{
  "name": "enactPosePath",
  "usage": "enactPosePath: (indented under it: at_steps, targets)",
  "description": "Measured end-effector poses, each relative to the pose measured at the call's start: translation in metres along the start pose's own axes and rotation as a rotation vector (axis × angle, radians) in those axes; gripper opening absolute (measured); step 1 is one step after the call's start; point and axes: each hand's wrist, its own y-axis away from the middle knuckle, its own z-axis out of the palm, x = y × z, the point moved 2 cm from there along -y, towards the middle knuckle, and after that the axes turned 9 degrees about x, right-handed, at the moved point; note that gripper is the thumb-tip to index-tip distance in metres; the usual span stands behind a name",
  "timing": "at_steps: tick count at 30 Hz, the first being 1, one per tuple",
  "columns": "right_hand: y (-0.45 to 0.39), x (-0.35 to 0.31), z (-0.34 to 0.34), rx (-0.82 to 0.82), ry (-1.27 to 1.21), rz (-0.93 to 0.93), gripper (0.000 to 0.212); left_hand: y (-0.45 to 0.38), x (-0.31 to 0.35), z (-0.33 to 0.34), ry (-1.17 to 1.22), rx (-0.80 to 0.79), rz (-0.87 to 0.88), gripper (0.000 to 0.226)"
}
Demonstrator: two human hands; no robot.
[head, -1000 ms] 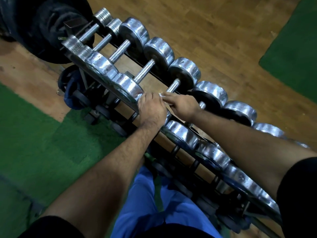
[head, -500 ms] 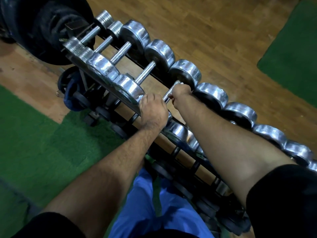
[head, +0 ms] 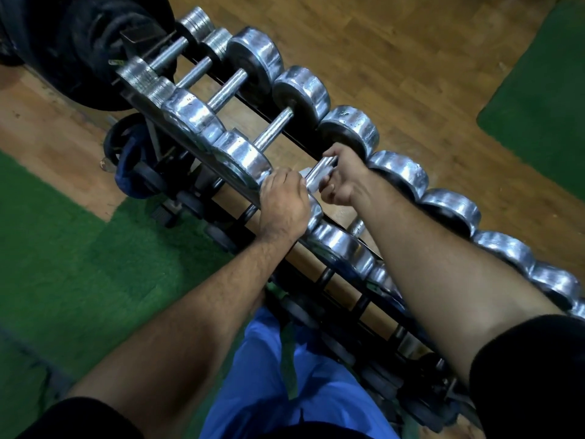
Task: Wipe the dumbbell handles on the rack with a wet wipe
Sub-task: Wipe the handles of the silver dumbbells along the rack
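Note:
Several chrome dumbbells lie side by side on a black rack [head: 301, 144] that runs from upper left to lower right. My left hand [head: 285, 202] curls over the near head of one dumbbell [head: 349, 128] and holds it. My right hand [head: 343, 179] grips that dumbbell's handle [head: 323, 167] near its far head. A white wet wipe [head: 306, 173] sits between the palm and the bar, only a small corner of it showing. The handles further left, such as the neighbouring handle [head: 273, 130], are bare.
Large black weight plates [head: 79, 42] stand at the rack's upper left end. Smaller dark plates [head: 139, 172] hang on the lower tier. Green mats [head: 63, 248] lie on the wooden floor [head: 411, 58], with another green mat [head: 538, 106] at right. My blue trousers [head: 285, 391] are close to the rack.
My right hand slid the wipe along the handle from beside my left hand out to the far head, then a little way back. My left hand stayed on the near head.

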Motion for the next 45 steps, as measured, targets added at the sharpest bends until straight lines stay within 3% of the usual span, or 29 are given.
enactPosePath:
  at_steps: [3,8,12,17,20,24,26,30,35,41,45]
  targets:
    - [0.002,-0.011,0.004,0.054,-0.15,-0.047,0.017,0.001,0.001,0.001,-0.014,0.026,0.018,0.019]
    - [0.002,0.008,0.002,-0.113,-0.029,0.048,0.021,0.003,-0.002,0.006,-0.043,0.025,0.017,0.021]
    - [-0.008,-0.017,-0.002,-0.03,-0.34,0.044,0.021,0.001,-0.003,0.006,-0.029,0.007,0.022,0.022]
    - [-0.01,0.013,0.002,-0.264,-0.084,0.137,0.021,0.002,-0.001,0.004,-0.033,0.01,-0.002,0.025]
    - [-0.01,0.001,-0.005,-0.203,-0.12,0.181,0.015,0.004,0.0,0.006,-0.043,0.019,0.003,0.024]
    - [-0.009,-0.036,-0.005,0.007,-0.459,0.041,0.018,0.002,0.0,0.006,-0.083,0.033,0.024,0.019]
    - [-0.003,-0.03,0.004,0.025,-0.325,-0.019,0.016,0.001,0.004,0.006,-0.147,0.022,-0.001,0.022]
    - [0.012,0.0,0.017,-0.154,0.026,0.056,0.015,0.001,0.005,0.008,-0.192,0.054,0.004,0.019]
    - [0.006,-0.04,0.011,0.017,-0.195,-0.046,0.018,0.002,0.005,0.006,-0.174,0.033,0.041,0.021]
    - [0.017,-0.028,0.011,-0.034,0.09,-0.083,0.006,0.001,0.005,0.005,-0.165,0.038,0.022,0.023]
    - [0.008,-0.03,0.022,0.152,0.108,-0.199,0.01,0.001,0.005,0.005,-0.156,0.033,0.033,0.024]
